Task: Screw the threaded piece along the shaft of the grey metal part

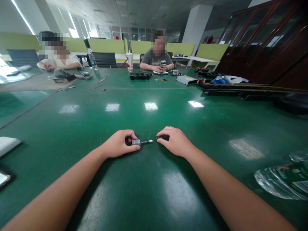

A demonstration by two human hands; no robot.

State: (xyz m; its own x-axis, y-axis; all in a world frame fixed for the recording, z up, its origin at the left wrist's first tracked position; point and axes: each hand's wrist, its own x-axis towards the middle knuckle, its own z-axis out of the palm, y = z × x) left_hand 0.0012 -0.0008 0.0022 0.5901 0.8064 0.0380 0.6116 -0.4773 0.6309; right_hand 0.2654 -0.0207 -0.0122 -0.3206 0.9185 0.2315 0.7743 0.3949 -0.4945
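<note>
My left hand is closed, thumb and fingers pinching a short grey cylinder with a thin dark shaft and a bright silver tip pointing right; it resembles a stubby screwdriver, though its kind is unclear. Across a small gap, my right hand is also closed, fingertips and thumb gripping a small dark piece with light specks. Most of that piece is hidden by the fingers. The silver tip and the dark piece are apart. Both hands are low over the green tabletop.
A clear plastic bottle lies at right; a white object sits at left. Toward the far side are a black part, a metal box, long dark bars, a cord and an upright bottle. Two people sit beyond.
</note>
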